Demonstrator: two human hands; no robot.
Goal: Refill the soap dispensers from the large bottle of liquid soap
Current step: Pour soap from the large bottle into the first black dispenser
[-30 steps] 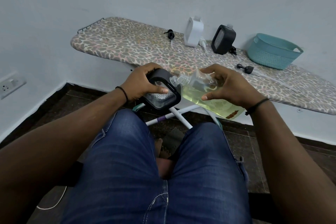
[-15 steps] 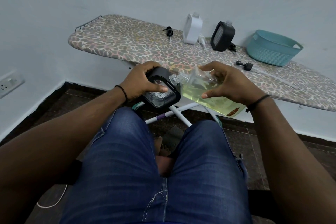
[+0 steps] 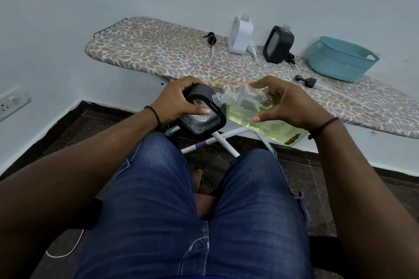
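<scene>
**A:** Risky pour setup here. Big clear soap bottle lying nearly flat in the right hand, fingers curled over the top and thumb underneath, open threaded neck pointing left at the black dispenser. Left hand wrapped round that dispenser, thumb pressed on its textured clear face. All of it held in mid-air over the lap, just near of the ironing board. No bench support under either one.

**B:** Yep, spill waiting to happen. Can't make out the dispenser's fill opening, hidden behind the bottle neck, so no telling whether the two mouths actually line up. Yellow liquid pooled low toward the bottle's base, nothing visibly flowing yet. Tip too fast and probably a gush past a narrow opening, straight onto the jeans or the floor.

**A:** Also slippery once soap coats the fingers. Loose-looking hold on a heavy bottle, easy to twist out.

**B:** Two more waiting on the board's far side: white dispenser and a second black dispenser, pump heads lying loose beside them. Teal basket far right. Better resting the dispenser upright on the board before tilting further.
</scene>
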